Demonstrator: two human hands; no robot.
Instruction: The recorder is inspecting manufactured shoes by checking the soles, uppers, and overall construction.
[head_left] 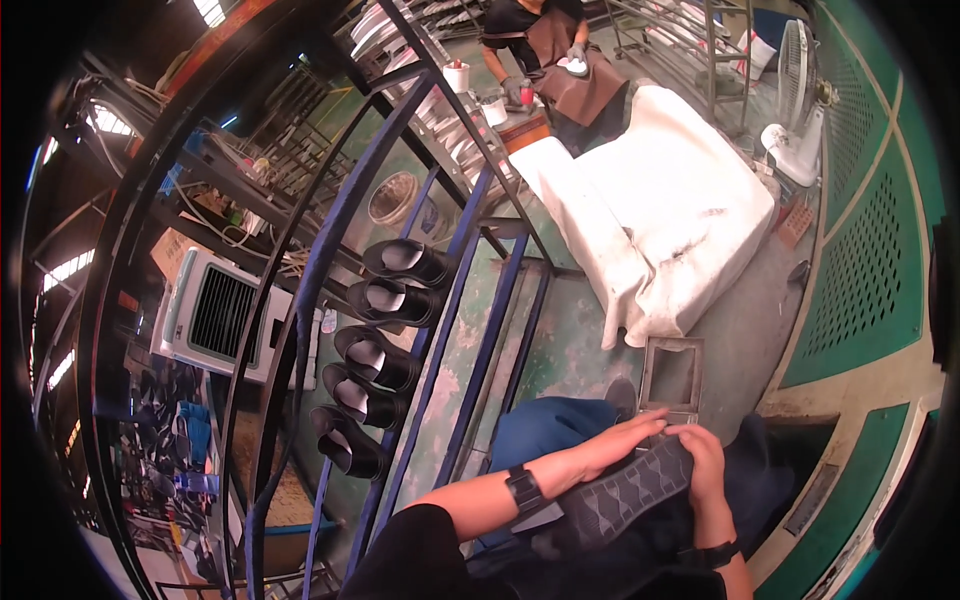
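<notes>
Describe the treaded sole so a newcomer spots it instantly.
Find the blue-barred rack on the left side. Right of its lower end, the left hand and right hand are at the far end of a dark shoe sole. Unlike the rack's black shoes, open tops showing, it shows grey patterned tread.

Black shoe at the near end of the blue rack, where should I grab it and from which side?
Grip the black shoe by its rounded, closed end, probably from the right: that end points roughly your way, the opening faces up, and the next shoe crowds its far side. The left hand, the nearer one, is at the patterned sole.
</notes>
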